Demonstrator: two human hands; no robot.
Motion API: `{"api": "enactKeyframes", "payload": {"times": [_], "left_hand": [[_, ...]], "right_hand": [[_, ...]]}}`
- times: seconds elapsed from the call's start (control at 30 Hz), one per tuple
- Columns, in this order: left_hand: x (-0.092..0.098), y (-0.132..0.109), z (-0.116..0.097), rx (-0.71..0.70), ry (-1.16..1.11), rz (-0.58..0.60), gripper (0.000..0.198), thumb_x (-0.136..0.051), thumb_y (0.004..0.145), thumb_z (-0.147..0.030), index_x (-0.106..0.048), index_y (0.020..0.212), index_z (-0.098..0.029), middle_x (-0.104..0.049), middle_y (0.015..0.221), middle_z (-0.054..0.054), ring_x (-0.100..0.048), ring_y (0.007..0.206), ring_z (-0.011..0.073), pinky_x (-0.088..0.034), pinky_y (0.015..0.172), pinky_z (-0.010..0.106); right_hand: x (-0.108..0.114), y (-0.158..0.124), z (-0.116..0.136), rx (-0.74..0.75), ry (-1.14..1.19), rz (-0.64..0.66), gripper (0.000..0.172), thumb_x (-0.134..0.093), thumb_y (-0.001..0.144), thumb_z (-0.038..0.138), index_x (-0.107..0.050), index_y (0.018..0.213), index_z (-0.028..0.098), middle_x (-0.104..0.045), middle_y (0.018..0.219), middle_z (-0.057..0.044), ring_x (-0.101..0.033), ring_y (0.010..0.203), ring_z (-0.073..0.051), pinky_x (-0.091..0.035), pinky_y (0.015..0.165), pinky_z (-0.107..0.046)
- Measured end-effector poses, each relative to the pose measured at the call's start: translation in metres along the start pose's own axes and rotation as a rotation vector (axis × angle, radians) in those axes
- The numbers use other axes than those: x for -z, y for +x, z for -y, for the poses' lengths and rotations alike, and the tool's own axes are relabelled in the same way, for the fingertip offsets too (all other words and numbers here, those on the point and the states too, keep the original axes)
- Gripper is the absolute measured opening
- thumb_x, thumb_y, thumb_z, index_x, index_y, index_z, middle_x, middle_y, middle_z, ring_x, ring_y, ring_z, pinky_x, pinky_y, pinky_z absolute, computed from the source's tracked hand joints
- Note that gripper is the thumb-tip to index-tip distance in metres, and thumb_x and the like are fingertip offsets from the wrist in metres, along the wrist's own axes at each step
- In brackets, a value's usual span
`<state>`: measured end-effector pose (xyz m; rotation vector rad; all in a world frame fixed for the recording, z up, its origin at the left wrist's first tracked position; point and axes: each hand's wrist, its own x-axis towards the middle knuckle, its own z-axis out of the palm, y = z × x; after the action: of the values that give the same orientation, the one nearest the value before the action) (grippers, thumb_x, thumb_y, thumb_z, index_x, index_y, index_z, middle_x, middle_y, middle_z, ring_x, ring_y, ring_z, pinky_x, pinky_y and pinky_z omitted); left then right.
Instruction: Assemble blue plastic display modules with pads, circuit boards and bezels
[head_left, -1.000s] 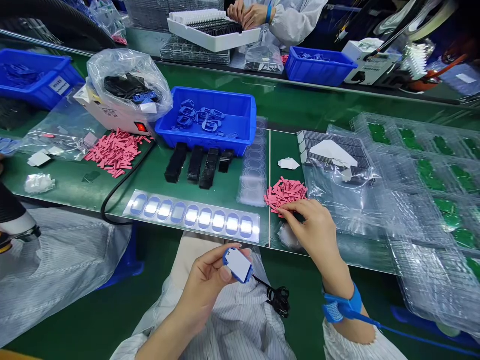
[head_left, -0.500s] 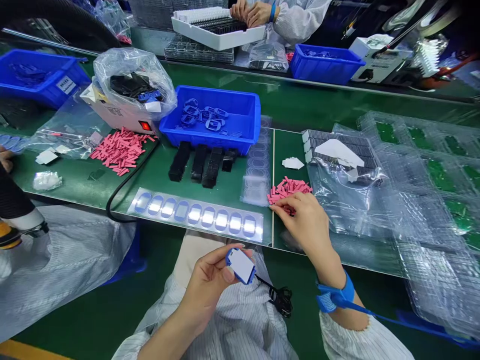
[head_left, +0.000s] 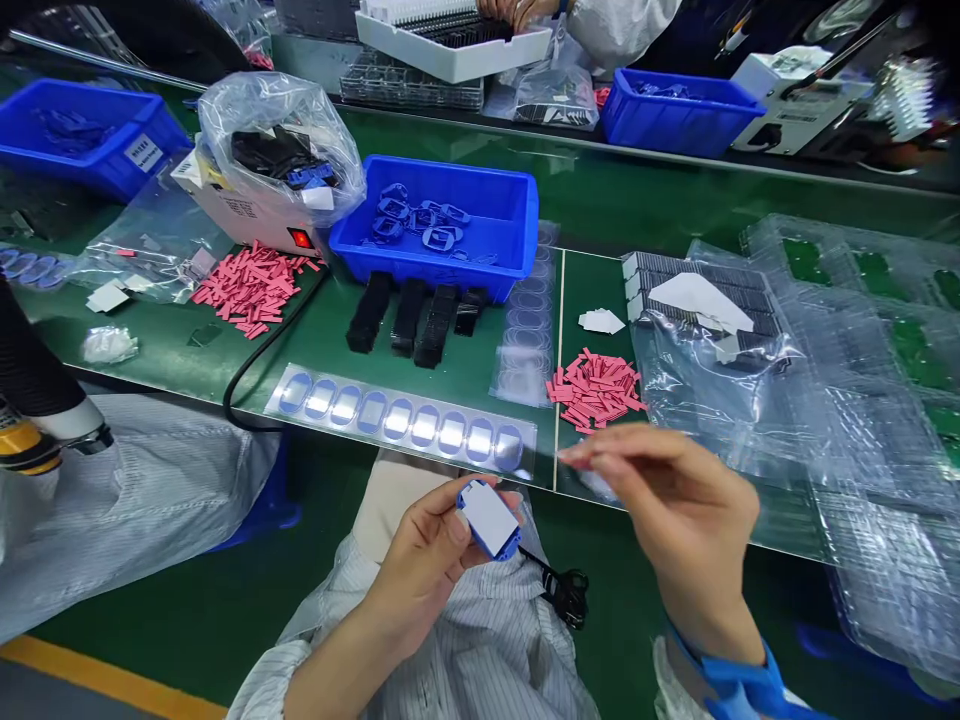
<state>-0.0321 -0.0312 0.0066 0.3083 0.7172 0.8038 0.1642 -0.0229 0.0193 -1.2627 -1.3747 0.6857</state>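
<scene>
**Left hand [head_left: 424,575] grips blue-framed part [head_left: 489,518]**

Fingers and thumb closed on its edges, white face up, long axis tilted upper left to lower right, held above the striped smock [head_left: 480,640]. Right hand [head_left: 686,505] palm-down, fingertips [head_left: 574,458] pinched and pointing left, just below the pink strips [head_left: 596,392]. Whether they hold a strip: cannot tell.
</scene>
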Motion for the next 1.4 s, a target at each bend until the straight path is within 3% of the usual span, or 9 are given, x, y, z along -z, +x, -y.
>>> {"api": "enactKeyframes", "payload": {"times": [0.1,0.17,0.37,0.83,1.03,1.27,1.4], "left_hand": [[-0.004,0.0,0.001,-0.01,-0.051,0.032,0.029,-0.074,0.072,-0.039,-0.074,0.096,-0.024,-0.077,0.089,0.002,-0.07,0.081,0.0118,-0.052,0.07,0.016],[-0.006,0.0,0.001,-0.014,-0.064,0.047,0.03,-0.075,0.07,-0.04,-0.074,0.095,-0.023,-0.077,0.085,0.002,-0.07,0.077,0.0107,-0.052,0.069,0.015],[-0.007,-0.004,0.0,0.02,-0.108,0.08,0.03,-0.076,0.07,-0.038,-0.074,0.096,-0.023,-0.078,0.087,0.001,-0.07,0.079,0.0095,-0.053,0.071,0.014],[-0.007,-0.004,-0.001,0.034,-0.152,0.132,0.027,-0.07,0.076,-0.037,-0.073,0.097,-0.021,-0.078,0.091,0.0,-0.072,0.08,0.0092,-0.055,0.066,0.012],[-0.01,-0.003,-0.001,0.037,-0.172,0.129,0.027,-0.07,0.077,-0.036,-0.073,0.098,-0.019,-0.078,0.091,0.0,-0.071,0.079,0.0086,-0.055,0.068,0.012],[-0.01,-0.005,-0.001,0.039,-0.143,0.125,0.028,-0.071,0.075,-0.037,-0.073,0.097,-0.019,-0.077,0.089,0.0,-0.071,0.08,0.0104,-0.055,0.07,0.014],[-0.011,-0.005,0.0,0.007,-0.122,0.1,0.027,-0.072,0.075,-0.037,-0.073,0.097,-0.022,-0.077,0.093,0.0,-0.07,0.081,0.0097,-0.053,0.07,0.013]], "right_hand": [[-0.015,-0.01,0.017,0.024,0.241,0.233,0.007,-0.062,0.085,0.019,-0.065,0.084,0.025,-0.073,0.081,0.0,-0.068,0.089,-0.019,-0.057,0.08,-0.036],[-0.021,-0.012,0.019,0.037,0.251,0.294,0.006,-0.062,0.085,0.023,-0.067,0.08,0.024,-0.073,0.091,-0.002,-0.064,0.099,-0.02,-0.054,0.086,-0.036],[-0.02,-0.013,0.007,0.011,0.231,0.281,0.006,-0.064,0.083,0.022,-0.068,0.081,0.026,-0.065,0.104,-0.003,-0.058,0.104,-0.02,-0.05,0.09,-0.035],[-0.016,-0.012,0.008,0.099,0.189,0.306,0.01,-0.061,0.085,0.018,-0.068,0.085,0.026,-0.065,0.102,-0.001,-0.057,0.102,-0.019,-0.046,0.09,-0.035],[-0.023,-0.014,0.008,0.272,0.1,0.302,0.021,-0.056,0.088,0.021,-0.067,0.103,0.03,-0.065,0.111,-0.003,-0.056,0.104,-0.023,-0.048,0.086,-0.043],[-0.017,-0.029,0.0,0.514,-0.237,0.235,0.031,-0.047,0.092,0.034,-0.059,0.121,0.034,-0.06,0.123,-0.005,-0.053,0.108,-0.028,-0.051,0.077,-0.046],[-0.018,-0.035,0.0,0.511,-0.266,0.172,0.036,-0.049,0.091,0.035,-0.055,0.126,0.032,-0.061,0.121,-0.006,-0.055,0.105,-0.028,-0.05,0.077,-0.045]]}}
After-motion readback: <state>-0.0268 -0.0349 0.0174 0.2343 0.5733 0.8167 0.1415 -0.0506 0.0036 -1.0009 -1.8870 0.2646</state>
